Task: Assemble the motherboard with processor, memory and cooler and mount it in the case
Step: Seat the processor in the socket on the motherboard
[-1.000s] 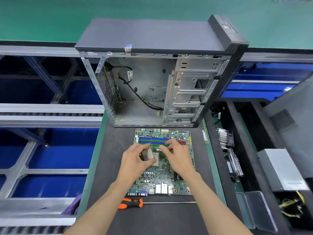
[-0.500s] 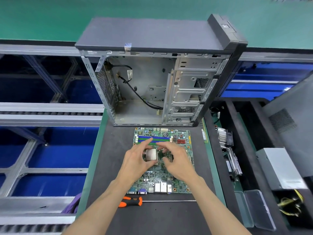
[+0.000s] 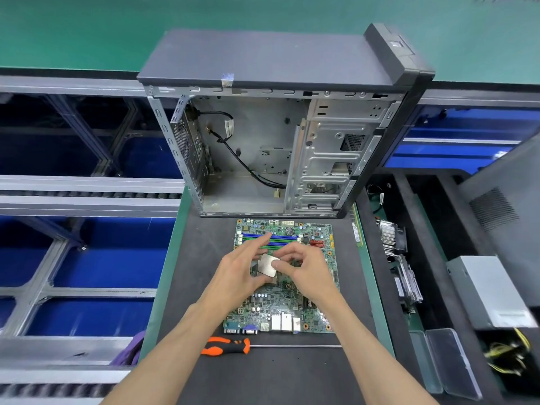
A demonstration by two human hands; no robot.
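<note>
A green motherboard lies flat on the dark mat in front of me, its blue and green memory slots at the far side. Both hands hover over its middle. A square silver processor is pinched between my left hand and my right hand, tilted just above the socket, which the hands mostly hide. The open grey case stands behind the board, empty inside apart from a black cable. A cooler with metal fins lies in the tray at the right.
An orange-and-black screwdriver lies on the mat just below the board. At the right are a silver power supply with yellow wires and clear plastic lids. Blue bins and conveyor rails fill the left.
The processor has moved right and toward the board's centre. My right hand's fingers have closed on its edge, so both hands now hold it over the socket.
</note>
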